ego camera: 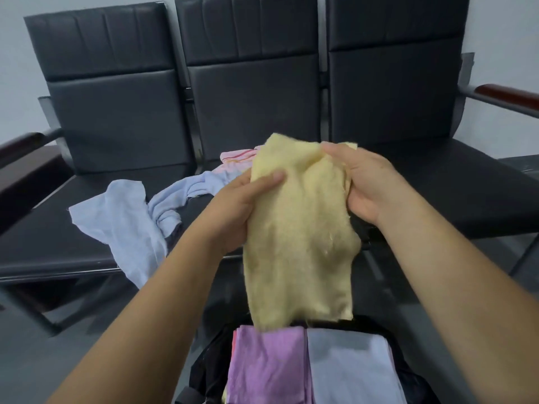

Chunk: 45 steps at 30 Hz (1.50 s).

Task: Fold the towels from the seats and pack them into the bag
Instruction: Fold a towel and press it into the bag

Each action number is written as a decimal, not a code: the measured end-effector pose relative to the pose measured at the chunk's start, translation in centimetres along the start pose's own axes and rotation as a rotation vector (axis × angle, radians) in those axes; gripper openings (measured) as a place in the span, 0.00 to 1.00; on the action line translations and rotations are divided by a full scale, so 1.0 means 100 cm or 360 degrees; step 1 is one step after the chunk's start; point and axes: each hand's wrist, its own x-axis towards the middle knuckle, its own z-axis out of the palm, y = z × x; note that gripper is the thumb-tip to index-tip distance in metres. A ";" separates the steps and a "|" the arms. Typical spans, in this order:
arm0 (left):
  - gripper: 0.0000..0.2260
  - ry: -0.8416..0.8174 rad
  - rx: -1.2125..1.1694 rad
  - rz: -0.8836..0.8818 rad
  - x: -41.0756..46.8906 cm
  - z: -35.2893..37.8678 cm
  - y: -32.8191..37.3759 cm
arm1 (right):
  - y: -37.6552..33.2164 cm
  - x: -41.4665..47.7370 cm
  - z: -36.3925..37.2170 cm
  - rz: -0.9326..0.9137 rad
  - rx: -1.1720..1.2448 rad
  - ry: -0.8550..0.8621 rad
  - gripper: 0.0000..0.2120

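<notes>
A yellow towel (297,237) hangs folded lengthwise in front of me, held at its top by both hands. My left hand (233,208) grips its left edge with the thumb on the front. My right hand (364,182) pinches its upper right corner. Its lower end dangles just above the open black bag (210,365) at the bottom of the view. Inside the bag lie a folded purple towel (268,365) and a folded pale blue towel (350,368) side by side. On the seats, a crumpled light blue towel (125,223) and a pink striped towel (239,157) lie unfolded.
A row of three black padded seats (253,91) stands against a pale wall, with wooden armrests at the left (23,153) and right (507,91). The right seat cushion (466,185) is bare. Grey floor (58,360) lies beside the bag.
</notes>
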 end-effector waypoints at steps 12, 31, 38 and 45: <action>0.21 -0.0003 0.0149 0.0110 0.008 -0.025 -0.002 | 0.019 -0.006 -0.016 -0.0024 -0.0303 -0.0268 0.23; 0.25 0.0704 0.0430 0.0146 0.020 -0.030 -0.018 | 0.012 -0.002 -0.033 0.0183 -0.0283 -0.0471 0.29; 0.20 0.0318 0.1655 0.0203 0.010 -0.043 -0.010 | 0.020 0.004 -0.041 -0.0177 -0.1484 -0.0212 0.18; 0.07 0.0576 0.1540 0.0536 0.011 -0.040 -0.012 | 0.019 -0.006 -0.037 -0.0328 -0.1131 -0.0021 0.06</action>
